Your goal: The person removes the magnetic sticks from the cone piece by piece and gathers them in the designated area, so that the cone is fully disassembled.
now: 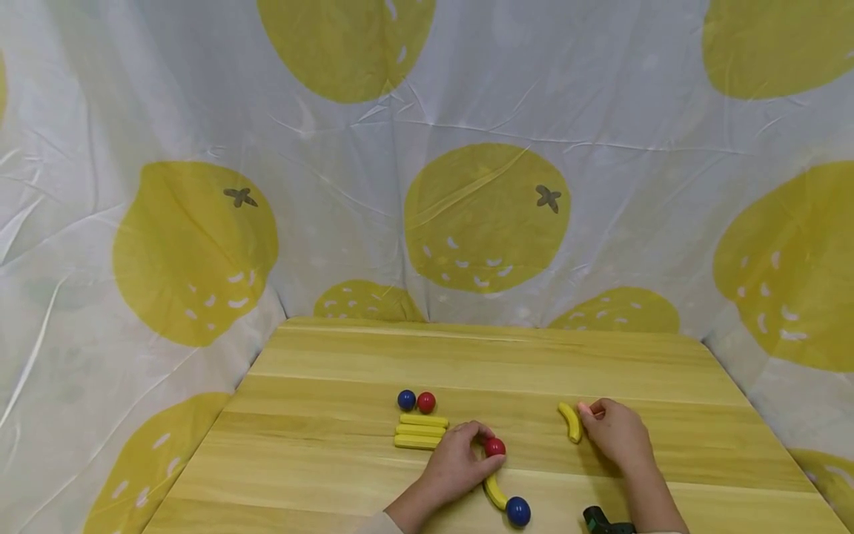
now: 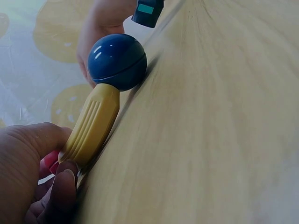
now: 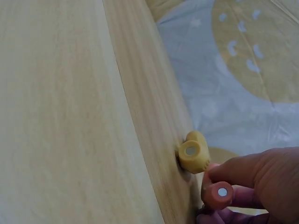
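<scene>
My left hand holds a red ball between thumb and fingers, at the upper end of a curved yellow stick. A blue ball sits at that stick's lower end. In the left wrist view, the ribbed yellow stick slants up to the blue ball, with the fingers round its near end. My right hand pinches an orange-red stick with a silvery disc on its end. Close beside its fingertips is another curved yellow stick.
Left of my left hand several straight yellow sticks lie side by side, partly covered by the hand. Behind them are a second blue ball and a second red ball. A black device is at the right wrist. Lemon-print cloth surrounds the wooden table.
</scene>
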A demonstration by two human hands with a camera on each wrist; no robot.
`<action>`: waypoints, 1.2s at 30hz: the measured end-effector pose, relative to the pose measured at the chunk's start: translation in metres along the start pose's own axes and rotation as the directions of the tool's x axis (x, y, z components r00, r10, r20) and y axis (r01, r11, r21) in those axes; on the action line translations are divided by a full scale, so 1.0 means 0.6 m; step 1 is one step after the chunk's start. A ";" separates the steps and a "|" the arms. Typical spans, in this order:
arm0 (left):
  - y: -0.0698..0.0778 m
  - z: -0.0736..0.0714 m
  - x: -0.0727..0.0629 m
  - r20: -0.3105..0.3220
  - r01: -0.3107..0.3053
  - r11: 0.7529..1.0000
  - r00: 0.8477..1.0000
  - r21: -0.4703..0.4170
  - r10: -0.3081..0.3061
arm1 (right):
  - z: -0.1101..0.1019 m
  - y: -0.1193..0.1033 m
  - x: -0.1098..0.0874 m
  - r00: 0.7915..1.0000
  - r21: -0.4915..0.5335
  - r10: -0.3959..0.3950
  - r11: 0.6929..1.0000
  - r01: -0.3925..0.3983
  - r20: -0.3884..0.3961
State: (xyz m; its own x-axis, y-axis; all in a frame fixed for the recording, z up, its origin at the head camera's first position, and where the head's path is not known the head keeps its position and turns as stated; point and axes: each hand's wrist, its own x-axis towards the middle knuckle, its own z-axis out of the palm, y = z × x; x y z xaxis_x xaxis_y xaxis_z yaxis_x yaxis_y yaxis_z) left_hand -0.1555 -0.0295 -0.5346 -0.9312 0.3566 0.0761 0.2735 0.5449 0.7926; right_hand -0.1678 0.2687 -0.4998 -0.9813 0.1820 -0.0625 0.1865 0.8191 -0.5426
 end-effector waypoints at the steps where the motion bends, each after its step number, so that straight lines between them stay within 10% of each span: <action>1: 0.000 0.000 0.000 0.000 -0.002 1.000 1.000 -0.001 0.002 | 0.001 0.001 0.000 1.000 0.002 0.001 1.000 -0.001 0.004; 26: -0.001 0.000 0.002 -0.009 -0.048 0.999 0.999 -0.025 0.048 | -0.010 -0.019 -0.004 0.999 0.004 -0.031 1.000 0.031 -0.028; 36: -0.002 -0.002 -0.001 0.007 -0.002 0.991 1.000 -0.132 0.003 | 0.021 -0.094 -0.034 0.953 0.110 -0.296 0.951 0.287 0.071</action>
State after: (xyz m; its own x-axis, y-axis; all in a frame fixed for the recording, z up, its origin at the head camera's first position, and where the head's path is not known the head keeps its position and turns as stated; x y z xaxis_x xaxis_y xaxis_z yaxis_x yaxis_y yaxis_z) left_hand -0.1553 -0.0311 -0.5348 -0.9288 0.3632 0.0739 0.2406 0.4392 0.8656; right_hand -0.1588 0.2116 -0.4786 -0.9933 -0.1078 0.0412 -0.1097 0.7716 -0.6266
